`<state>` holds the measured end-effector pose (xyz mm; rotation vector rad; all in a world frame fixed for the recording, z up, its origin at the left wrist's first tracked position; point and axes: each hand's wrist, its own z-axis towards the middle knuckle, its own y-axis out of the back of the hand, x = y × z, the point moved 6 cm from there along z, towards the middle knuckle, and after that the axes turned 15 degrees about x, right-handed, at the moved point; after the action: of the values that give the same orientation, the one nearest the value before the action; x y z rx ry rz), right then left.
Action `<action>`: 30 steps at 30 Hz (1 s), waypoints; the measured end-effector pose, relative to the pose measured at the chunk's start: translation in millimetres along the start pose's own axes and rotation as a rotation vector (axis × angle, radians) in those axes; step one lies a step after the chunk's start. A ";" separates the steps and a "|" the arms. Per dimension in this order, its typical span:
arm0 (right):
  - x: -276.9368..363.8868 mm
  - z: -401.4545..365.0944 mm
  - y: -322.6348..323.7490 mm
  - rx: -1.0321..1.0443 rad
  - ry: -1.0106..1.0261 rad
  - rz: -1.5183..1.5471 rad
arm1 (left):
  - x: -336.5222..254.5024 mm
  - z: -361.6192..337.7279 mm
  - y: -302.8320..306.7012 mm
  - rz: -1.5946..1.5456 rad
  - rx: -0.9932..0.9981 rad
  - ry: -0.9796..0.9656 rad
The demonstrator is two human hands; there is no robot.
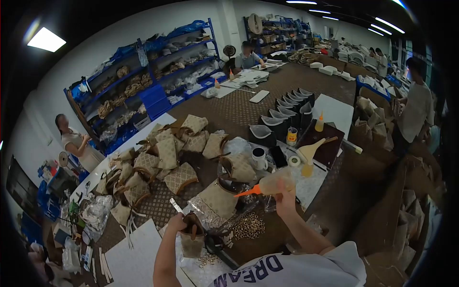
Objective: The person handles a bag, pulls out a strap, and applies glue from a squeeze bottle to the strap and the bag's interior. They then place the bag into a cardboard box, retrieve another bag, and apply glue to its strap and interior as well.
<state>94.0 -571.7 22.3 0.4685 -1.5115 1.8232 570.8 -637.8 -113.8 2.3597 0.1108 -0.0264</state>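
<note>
My right hand (285, 193) is closed round a translucent squeeze bottle (272, 182), tilted so its long orange nozzle points left. My left hand (178, 223) is closed at the rim of a small beige patterned bag (192, 243) with a brown strap; a silver metal strip (176, 205) sticks up beside its fingers. Between the hands lies a larger patterned bag piece (217, 197) on clear plastic. Below the bottle is a pile of small gold-coloured metal parts (247, 226) on the brown table.
Many patterned bags (165, 153) are heaped at the left. A white mug (259, 158), a phone (278, 157), a yellow-labelled can (291, 136) and another glue bottle (319, 123) stand or lie ahead. Black pouches (282, 117) form a row behind. Several people are around the room.
</note>
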 end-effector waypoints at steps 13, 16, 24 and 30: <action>29.1 9.9 4.1 -0.014 0.066 0.041 | -75.4 -128.8 22.8 -1.231 -0.010 -0.511; 23.6 9.4 -20.5 0.045 0.036 0.014 | -109.2 -164.9 11.4 -1.374 0.087 -0.611; 7.9 0.0 -55.5 0.198 -0.046 -0.023 | -160.6 -209.0 -38.0 -1.119 -0.049 -0.895; -1.4 -9.2 -83.5 0.540 -0.064 -0.042 | -156.6 -223.5 -28.2 -0.563 -0.245 -0.470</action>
<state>156.1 -558.1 77.2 0.8115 -1.0212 2.1938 409.3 -472.1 33.5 1.9519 0.5094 -0.7856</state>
